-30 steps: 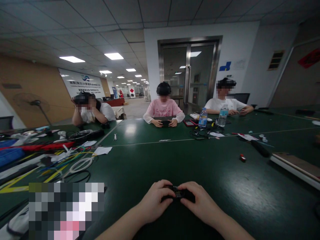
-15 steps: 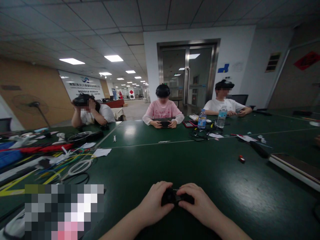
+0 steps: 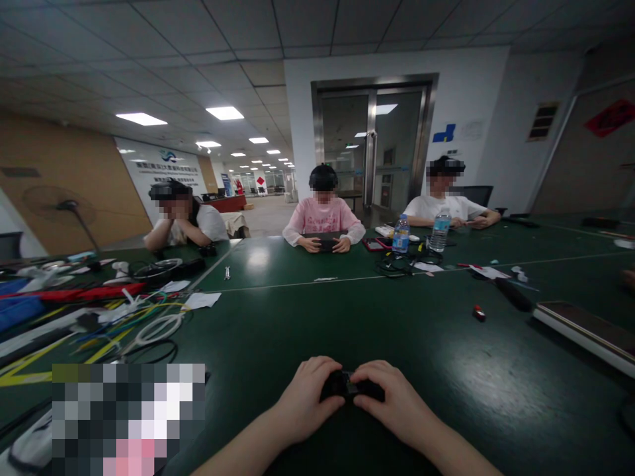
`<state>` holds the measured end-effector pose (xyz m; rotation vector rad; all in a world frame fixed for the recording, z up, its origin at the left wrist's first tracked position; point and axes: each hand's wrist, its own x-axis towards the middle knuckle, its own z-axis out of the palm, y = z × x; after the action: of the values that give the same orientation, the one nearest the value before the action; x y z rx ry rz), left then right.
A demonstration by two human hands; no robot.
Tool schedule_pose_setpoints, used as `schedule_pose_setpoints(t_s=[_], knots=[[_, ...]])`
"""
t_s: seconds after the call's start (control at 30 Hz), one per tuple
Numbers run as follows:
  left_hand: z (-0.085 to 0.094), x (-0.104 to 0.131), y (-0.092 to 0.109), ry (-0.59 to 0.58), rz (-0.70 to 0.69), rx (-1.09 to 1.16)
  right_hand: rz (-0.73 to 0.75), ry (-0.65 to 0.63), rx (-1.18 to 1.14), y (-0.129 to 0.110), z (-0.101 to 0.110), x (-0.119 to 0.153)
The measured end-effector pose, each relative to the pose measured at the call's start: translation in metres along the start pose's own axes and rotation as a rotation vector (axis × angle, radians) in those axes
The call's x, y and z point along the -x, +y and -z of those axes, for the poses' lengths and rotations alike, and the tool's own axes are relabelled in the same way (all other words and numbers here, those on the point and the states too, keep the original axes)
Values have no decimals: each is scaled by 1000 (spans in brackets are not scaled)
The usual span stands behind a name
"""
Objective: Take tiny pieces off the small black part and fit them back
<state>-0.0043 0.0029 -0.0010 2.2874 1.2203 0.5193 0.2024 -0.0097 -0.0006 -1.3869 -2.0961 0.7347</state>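
Note:
Low in the middle of the head view, a small black device [image 3: 348, 385] is held just above or on the dark green table [image 3: 307, 330]; I cannot tell which. It is dark, with some fine detail at its centre, and its kind does not show clearly. My left hand [image 3: 310, 400] is closed around its left end, thumb toward me and fingers over the far side. On its right end my right hand [image 3: 391, 400] grips in the same way, with fingertips near the middle. Both palms and the fingers hide much of the device.
Cables [image 3: 159, 330], tools and papers crowd the table's left side. Two water bottles [image 3: 440, 230] stand beyond, right of centre. A small red object [image 3: 479, 313] and a flat, white-edged device [image 3: 585, 330] lie to the right. Three people [image 3: 323, 218] sit across the table.
Both my hands keep their grip on the black device, with only a slight shift. Across the table, the person at left has lowered their hands from the headset toward the face.

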Motion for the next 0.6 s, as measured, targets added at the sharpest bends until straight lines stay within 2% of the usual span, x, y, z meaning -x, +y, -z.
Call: schedule_pose_setpoints(t_s=[0.6], knots=[[2, 2, 3, 17, -30, 0, 12, 0, -2, -2, 1, 0]])
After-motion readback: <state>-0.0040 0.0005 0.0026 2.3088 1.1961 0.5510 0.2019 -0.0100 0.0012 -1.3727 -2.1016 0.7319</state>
